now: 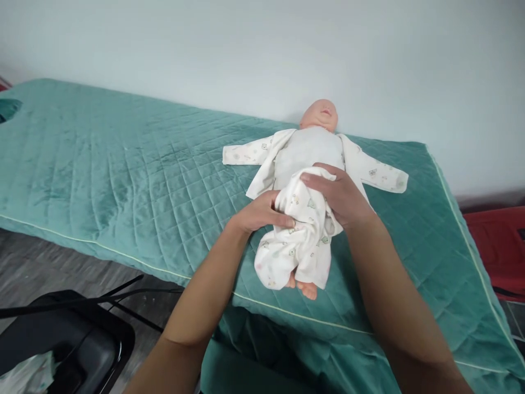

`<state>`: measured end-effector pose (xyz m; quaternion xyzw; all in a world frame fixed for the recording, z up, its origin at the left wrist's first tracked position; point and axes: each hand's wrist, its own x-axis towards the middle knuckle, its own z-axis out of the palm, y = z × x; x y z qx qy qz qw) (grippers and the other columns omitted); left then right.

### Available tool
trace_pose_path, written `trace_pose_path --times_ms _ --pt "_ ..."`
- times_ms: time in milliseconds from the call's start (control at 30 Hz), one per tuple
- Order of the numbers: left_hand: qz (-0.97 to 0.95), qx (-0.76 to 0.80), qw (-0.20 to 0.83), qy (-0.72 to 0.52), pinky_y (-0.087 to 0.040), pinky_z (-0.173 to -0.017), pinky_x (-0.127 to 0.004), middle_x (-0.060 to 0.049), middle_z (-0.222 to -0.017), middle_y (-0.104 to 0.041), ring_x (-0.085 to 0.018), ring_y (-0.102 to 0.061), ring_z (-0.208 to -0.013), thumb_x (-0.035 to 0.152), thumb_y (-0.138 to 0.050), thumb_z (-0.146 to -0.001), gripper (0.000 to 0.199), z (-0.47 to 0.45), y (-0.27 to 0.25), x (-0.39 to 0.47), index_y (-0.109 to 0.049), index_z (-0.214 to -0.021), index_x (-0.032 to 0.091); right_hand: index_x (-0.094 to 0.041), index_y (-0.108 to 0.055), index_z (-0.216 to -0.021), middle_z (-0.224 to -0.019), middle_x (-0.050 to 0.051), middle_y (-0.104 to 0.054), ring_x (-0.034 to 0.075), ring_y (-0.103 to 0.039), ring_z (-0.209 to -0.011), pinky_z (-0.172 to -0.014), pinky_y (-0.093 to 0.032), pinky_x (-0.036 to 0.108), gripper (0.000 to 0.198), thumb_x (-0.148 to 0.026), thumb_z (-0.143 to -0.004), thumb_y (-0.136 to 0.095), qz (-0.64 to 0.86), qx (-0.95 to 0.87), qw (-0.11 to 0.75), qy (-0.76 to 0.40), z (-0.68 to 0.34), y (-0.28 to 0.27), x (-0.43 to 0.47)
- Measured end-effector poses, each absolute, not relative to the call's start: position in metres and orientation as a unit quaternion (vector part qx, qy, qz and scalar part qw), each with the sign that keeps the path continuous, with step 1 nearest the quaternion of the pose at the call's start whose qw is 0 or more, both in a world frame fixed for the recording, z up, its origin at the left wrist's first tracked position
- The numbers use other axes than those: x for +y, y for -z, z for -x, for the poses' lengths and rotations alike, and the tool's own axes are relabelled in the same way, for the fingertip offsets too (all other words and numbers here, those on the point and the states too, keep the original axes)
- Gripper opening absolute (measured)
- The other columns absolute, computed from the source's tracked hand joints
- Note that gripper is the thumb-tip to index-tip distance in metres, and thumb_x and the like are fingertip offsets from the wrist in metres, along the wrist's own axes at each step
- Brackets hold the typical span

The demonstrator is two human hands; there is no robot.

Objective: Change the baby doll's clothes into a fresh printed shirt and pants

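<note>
A baby doll (320,116) lies on its back, its head toward the wall and its feet (307,289) toward me. An open white baby jacket (250,151) with small prints spreads out under its arms. Printed white baby pants (305,241) cover the doll's legs and are bunched at the top. My left hand (266,212) grips the pants from the left side, thumb on top of the cloth. On the right, my right hand (338,194) pinches the upper edge of the pants near the doll's belly. The fingertips underneath are partly hidden by cloth.
A green quilted cover (135,164) lies over the long bed, which stands against a pale wall (229,54). At the lower left is a black bin (90,339) beside dark bars. A red object (496,246) stands past the bed's right edge.
</note>
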<state>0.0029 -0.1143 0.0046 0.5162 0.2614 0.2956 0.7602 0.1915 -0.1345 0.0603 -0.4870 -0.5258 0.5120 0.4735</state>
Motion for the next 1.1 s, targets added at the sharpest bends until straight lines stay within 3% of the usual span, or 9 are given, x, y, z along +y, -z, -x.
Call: trace_pose_path --times_ms 200,300,400,467,600,700,767,900,1100 --pt "-0.393 0.281 0.755 -0.444 -0.057 -0.072 -0.032 -0.005 -0.082 -0.075 -0.024 -0.073 -0.078 0.051 -0.088 -0.062 0.053 -0.012 -0.004 -0.112 -0.072 -0.1 0.017 -0.02 -0.064 -0.08 -0.074 -0.002 -0.063 0.014 -0.058 -0.071 -0.061 -0.044 0.024 0.028 -0.045 -0.08 -0.077 0.478 -0.567 0.425 -0.519 -0.183 -0.063 -0.14" --pt "-0.357 0.284 0.751 -0.477 -0.058 -0.074 -0.031 -0.004 -0.077 -0.073 -0.022 -0.073 -0.079 0.059 -0.08 -0.072 0.048 -0.016 -0.004 -0.11 -0.07 -0.095 0.018 -0.02 -0.071 -0.098 -0.092 0.001 -0.072 0.019 -0.065 -0.083 -0.069 -0.051 0.028 0.032 -0.041 -0.075 -0.081 0.414 -0.613 0.348 -0.576 -0.188 -0.067 -0.142" --pt "-0.342 0.304 0.755 -0.47 -0.058 -0.074 -0.031 -0.004 -0.076 -0.072 -0.021 -0.073 -0.078 0.063 -0.077 -0.073 0.048 -0.017 -0.004 -0.109 -0.069 -0.088 0.018 -0.02 -0.075 -0.097 -0.093 0.002 -0.074 0.02 -0.067 -0.081 -0.066 -0.051 0.029 0.033 -0.037 -0.071 -0.084 0.392 -0.65 0.263 -0.596 -0.192 -0.067 -0.143" --pt "-0.351 0.313 0.755 -0.457 -0.058 -0.077 -0.033 -0.006 -0.08 -0.073 -0.023 -0.073 -0.083 0.069 -0.074 -0.073 0.054 -0.015 -0.002 -0.109 -0.07 -0.089 0.017 -0.02 -0.076 -0.097 -0.092 0.002 -0.075 0.02 -0.067 -0.08 -0.065 -0.052 0.029 0.031 -0.037 -0.073 -0.083 0.412 -0.636 0.271 -0.593 -0.192 -0.064 -0.144" --pt "-0.445 0.293 0.729 -0.43 -0.057 -0.077 -0.033 -0.008 -0.09 -0.076 -0.028 -0.072 -0.095 0.072 -0.079 -0.062 0.066 -0.007 0.001 -0.109 -0.074 -0.098 0.017 -0.021 -0.073 -0.103 -0.094 0.002 -0.075 0.019 -0.069 -0.082 -0.07 -0.055 0.03 0.032 -0.037 -0.076 -0.079 0.442 -0.532 0.407 -0.597 -0.186 -0.055 -0.143" --pt "-0.505 0.283 0.737 -0.35 -0.057 -0.072 -0.033 -0.009 -0.089 -0.077 -0.03 -0.073 -0.09 0.054 -0.094 -0.049 0.066 -0.002 0.002 -0.108 -0.075 -0.098 0.014 -0.02 -0.071 -0.096 -0.087 0.001 -0.073 0.018 -0.068 -0.078 -0.069 -0.055 0.029 0.031 -0.038 -0.073 -0.082 0.442 -0.477 0.471 -0.596 -0.183 -0.05 -0.142" --pt "-0.493 0.285 0.75 -0.335 -0.057 -0.071 -0.034 -0.009 -0.086 -0.077 -0.029 -0.073 -0.084 0.045 -0.095 -0.049 0.061 -0.002 0.002 -0.109 -0.075 -0.097 0.013 -0.02 -0.071 -0.097 -0.088 0.0 -0.073 0.017 -0.067 -0.078 -0.07 -0.055 0.029 0.033 -0.039 -0.073 -0.083 0.435 -0.47 0.486 -0.594 -0.181 -0.049 -0.143" --pt "-0.397 0.279 0.755 -0.441 -0.059 -0.078 -0.037 -0.008 -0.088 -0.077 -0.028 -0.074 -0.086 0.05 -0.088 -0.061 0.056 -0.012 -0.001 -0.113 -0.073 -0.102 0.015 -0.02 -0.071 -0.106 -0.096 0.002 -0.074 0.018 -0.068 -0.085 -0.073 -0.055 0.029 0.038 -0.042 -0.076 -0.081 0.432 -0.516 0.45 -0.587 -0.182 -0.053 -0.143" --pt "-0.333 0.341 0.736 -0.482 -0.06 -0.086 -0.038 -0.006 -0.083 -0.076 -0.03 -0.074 -0.097 0.051 -0.081 -0.071 0.042 -0.019 -0.014 -0.118 -0.07 -0.093 0.017 -0.021 -0.074 -0.108 -0.104 0.002 -0.075 0.021 -0.069 -0.094 -0.079 -0.055 0.031 0.039 -0.034 -0.073 -0.084 0.391 -0.631 0.304 -0.597 -0.19 -0.06 -0.144"
